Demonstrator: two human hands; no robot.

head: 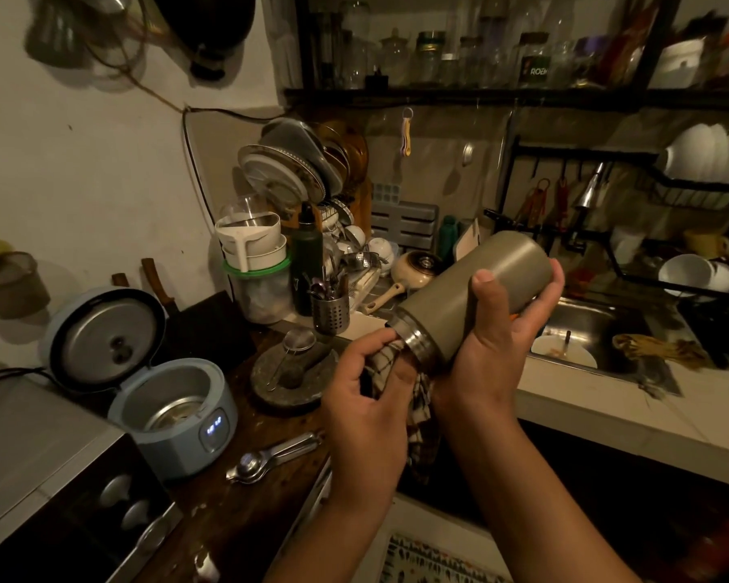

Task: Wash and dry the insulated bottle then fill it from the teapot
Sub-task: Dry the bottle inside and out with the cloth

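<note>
Dim kitchen corner, cluttered shelves and dish racks across the top and right of the frame.

Insulated bottle (476, 296) is held in the air at centre frame, over the gap between the two runs of worktop. It touches no surface. Long axis runs on a diagonal: closed base up toward the upper right, bare steel mouth (415, 340) down toward the lower left. No lid on it.

Right hand (493, 347) grips the body from below and behind, thumb laid across the near side and fingers curled round the far side near the base. Left hand (363, 397) sits just beside the mouth, lower left of it, pinching a checked cloth (422, 408). One bunch of cloth is pressed against the rim; whether it reaches inside I cannot tell. The rest hangs down between the wrists.

Judgement: drying step, outside and rim. The mouth points straight at the left hand, so that hand is the nearer one for wiping the rim and neck, while the right hand does the holding and turning.

Outward: steel sink (586, 319) at right, behind the right hand, with a white plate lying in it. Wooden worktop (245, 498) at lower left carries an open blue rice cooker (165, 406), a stone mortar (291, 380) and a metal citrus press (270, 456). Teapot not picked out in the clutter.
</note>
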